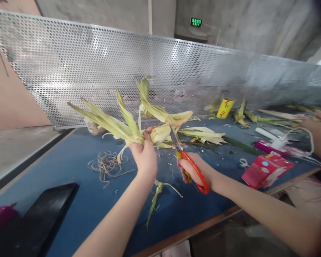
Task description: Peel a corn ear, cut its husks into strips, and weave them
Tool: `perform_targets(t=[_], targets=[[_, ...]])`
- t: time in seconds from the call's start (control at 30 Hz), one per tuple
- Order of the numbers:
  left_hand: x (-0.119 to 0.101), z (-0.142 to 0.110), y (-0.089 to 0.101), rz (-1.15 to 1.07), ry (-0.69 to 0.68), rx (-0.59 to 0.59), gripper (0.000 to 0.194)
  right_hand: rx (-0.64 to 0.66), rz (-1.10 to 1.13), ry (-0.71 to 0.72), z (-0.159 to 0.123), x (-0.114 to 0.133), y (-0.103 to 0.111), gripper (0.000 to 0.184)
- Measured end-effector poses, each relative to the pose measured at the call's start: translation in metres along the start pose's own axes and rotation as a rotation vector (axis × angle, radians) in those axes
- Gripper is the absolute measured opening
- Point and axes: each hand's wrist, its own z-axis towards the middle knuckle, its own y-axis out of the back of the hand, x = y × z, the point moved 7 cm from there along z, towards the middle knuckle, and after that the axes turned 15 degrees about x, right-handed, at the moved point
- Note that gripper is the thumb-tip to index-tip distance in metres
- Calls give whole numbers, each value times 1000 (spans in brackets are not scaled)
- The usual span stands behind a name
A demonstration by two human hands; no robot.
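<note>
My left hand is closed around a bunch of pale green corn husks, whose leaves fan out to the upper left and upward. In my right hand are scissors with red and yellow handles, fingers wrapped round the grips. Their blades touch the right end of the bunch, where a dry husk flap spreads out; the blade tips are hidden behind it. Below the hands, a small knotted strip of green husk lies on the blue table. A tangle of twine lies left of my left hand.
A perforated metal screen runs along the table's back. Loose husks, a yellow can and a pink packet lie to the right, near cables. A black tray-like object is at left. Another person's hand shows far right.
</note>
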Motion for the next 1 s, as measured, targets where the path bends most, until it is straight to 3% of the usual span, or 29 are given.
perform_targets(t=[0.27,0.5,0.6,0.73,0.9,1.0], targets=[[4,8,5,25,5,39,14,19,-111,38,-10,11,9,16],[15,12,6,-45,45,0,9,-8,-241,-16,-9,-1,20,23],[15,13,5,-4,16,-3,5,30,-158,-56,-3,-5,20,23],[12,15,2,48,3,68,8,108,-5,-188,-3,-3,21,42],[7,8,-4,196,-63,135,12,347,185,-244,-17,12,7,59],[6,3,-8,217,-75,140,14,281,132,-231,-22,19,8,60]])
